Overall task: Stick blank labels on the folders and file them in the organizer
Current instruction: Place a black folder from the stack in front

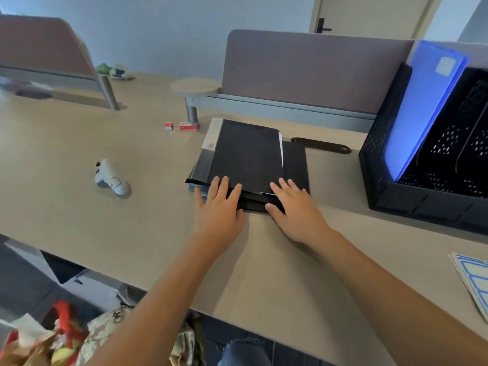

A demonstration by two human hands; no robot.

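Both flat, holding nothing: left hand and right hand on folders mid-desk. Best to pull one toward the near edge, near labels.

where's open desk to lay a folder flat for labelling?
Bare desk lies in front of the black folder stack, between the forearms. More bare room sits between the stack and the white gadget. It's crowded on the right: the organizer with a blue folder, and the label sheet at the edge.
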